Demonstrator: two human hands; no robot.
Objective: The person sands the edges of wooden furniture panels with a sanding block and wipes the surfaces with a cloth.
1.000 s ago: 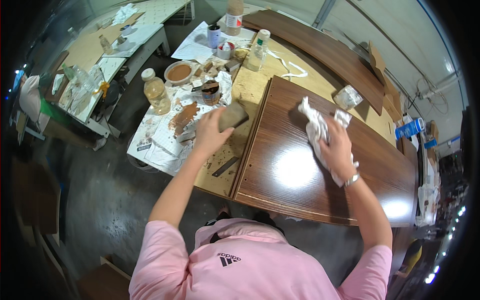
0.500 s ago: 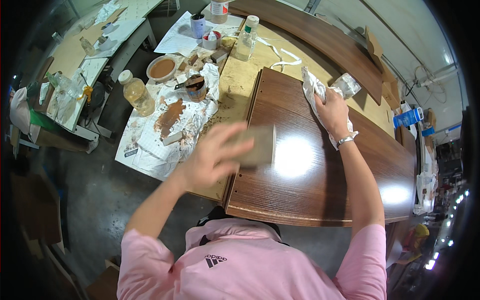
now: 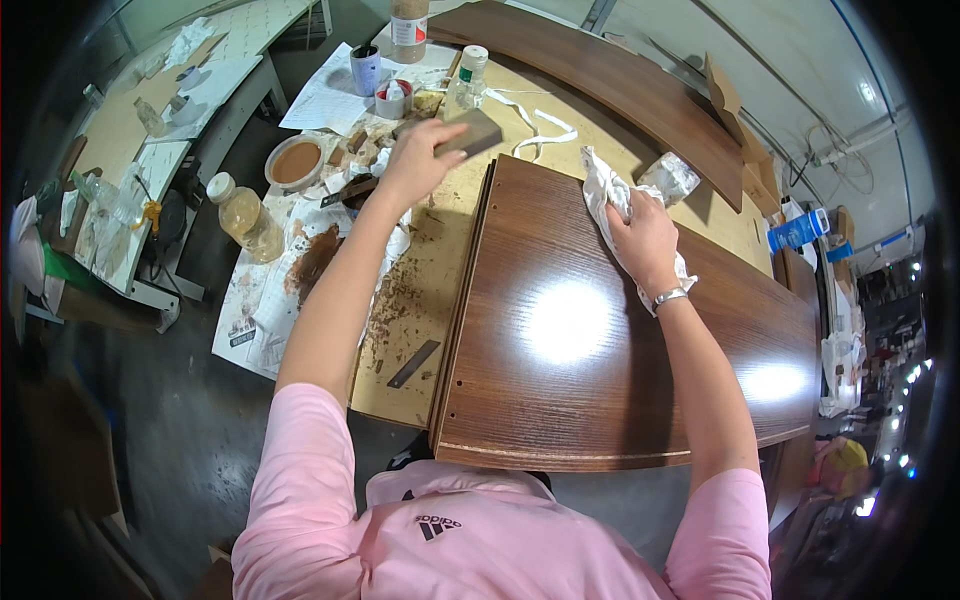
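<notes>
Right hand [image 3: 645, 235]: fingers bunched round a white cloth [image 3: 605, 190], thin, wrinkled, limp; hand and cloth at the far edge of the dark brown panel [image 3: 540, 400]. Metal band on that wrist.

Left hand [image 3: 418, 165]: grasping a block [image 3: 474, 136], rectangular, flat-faced, drab grey-brown, matte; held beyond the panel's far left corner, apart from it.

Panel itself: broad, flat, streaked wood-grain face with a glossy finish, two bright glare patches, small round holes along the left edge. It lies on the table [image 3: 385, 400], whose yellowish, board-like top shows left of the panel, scattered with dark crumbs.

Left of the panel, near its near corner: a thin, flat, dark strip [image 3: 413, 364]. Further left: a stained paper sheet [image 3: 285, 300] with a brown smear; a round tub [image 3: 296, 163] of smooth tan-brown paste; a capped clear jar [image 3: 250, 225] of pale yellowish liquid.

Beyond the panel's far left corner: a clear bottle [image 3: 466, 95], white cap; a curling white ribbon [image 3: 548, 128]. Behind the far edge: a crumpled, shiny, translucent-wrapped lump [image 3: 670, 180], then a long, smooth brown board [image 3: 610, 75]. Past the far right: a blue cylindrical container [image 3: 798, 231], tilted.
</notes>
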